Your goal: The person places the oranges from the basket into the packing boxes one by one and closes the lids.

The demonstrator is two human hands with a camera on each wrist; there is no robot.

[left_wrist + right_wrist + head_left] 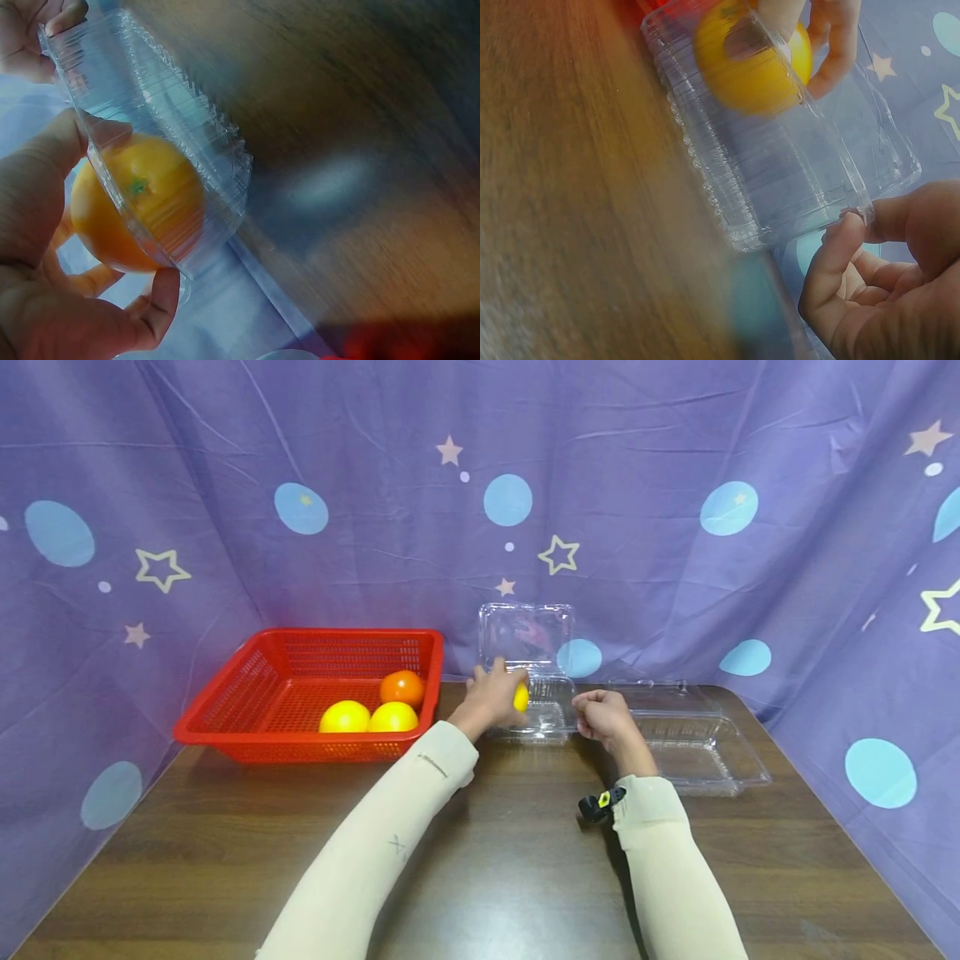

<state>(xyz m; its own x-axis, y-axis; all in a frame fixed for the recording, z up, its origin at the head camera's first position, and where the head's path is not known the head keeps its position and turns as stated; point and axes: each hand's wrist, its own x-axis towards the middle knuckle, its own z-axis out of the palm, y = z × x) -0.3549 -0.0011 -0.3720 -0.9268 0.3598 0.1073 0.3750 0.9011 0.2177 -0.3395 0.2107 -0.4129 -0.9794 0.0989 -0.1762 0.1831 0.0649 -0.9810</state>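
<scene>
While two cream sleeves (367, 852) stretch forward over the brown wood-grain tabletop (510, 877), a black device (600, 806) with a yellow mark sits at the right cuff. Beyond that cuff, to the right, a second clear container (693, 747) lies open, its base slanting away and its lid folded back behind it. On the left stands a red basket (273, 749), its longer sides running left to right; two yellow fruits (345, 717) lie side by side near its front wall, and an orange fruit (402, 688) rests just behind the right one.

Between basket and second container, the hands are apart, each busy with its own thing. The right hand (606, 720) pinches the right edge of a clear plastic container (553, 710) between thumb and finger. The left hand (493, 695) is curled round a yellow-orange fruit (521, 697) at the left end of that container, partly below the rim and partly above it. This fruit is round, with no clear long axis; its green stem end faces the left wrist camera. The container's opening points up, and its longer side seems to run left to right across the tabletop. At its rear edge the lid (527, 631) stands upright. Farthest back hangs a purple curtain (637, 568) printed with stars and blue ovals.
</scene>
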